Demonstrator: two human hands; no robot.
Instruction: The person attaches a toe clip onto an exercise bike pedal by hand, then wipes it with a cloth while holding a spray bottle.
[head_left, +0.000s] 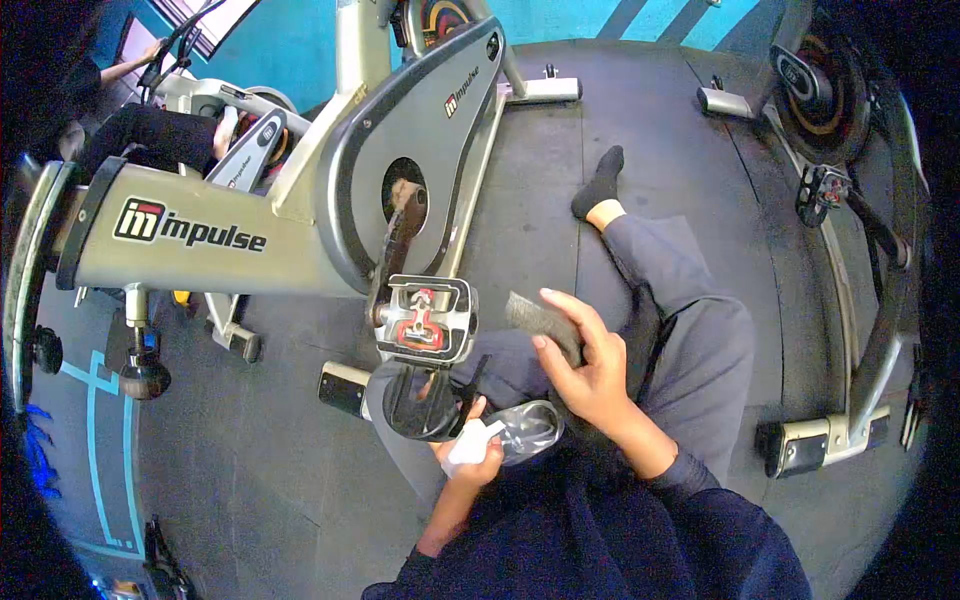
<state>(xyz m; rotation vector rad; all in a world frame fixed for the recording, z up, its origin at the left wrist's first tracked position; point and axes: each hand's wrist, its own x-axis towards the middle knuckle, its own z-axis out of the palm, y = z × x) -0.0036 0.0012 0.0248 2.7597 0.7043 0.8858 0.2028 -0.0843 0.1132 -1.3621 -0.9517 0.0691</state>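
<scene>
Bike pedal point(428, 318) hangs nr both hands: R hand point(590, 375) is pinching 1 gray pad point(545, 325), L hand point(474, 458) gripping 1 clear bottle point(532, 430) w/ white top.

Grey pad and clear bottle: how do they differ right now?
The grey pad is opaque and dull; the clear bottle is see-through and shiny. The pad is soft-looking and bent, while the bottle is rounded. The right hand holds the pad; the left hand holds the bottle. Both are held above the person's lap.
</scene>
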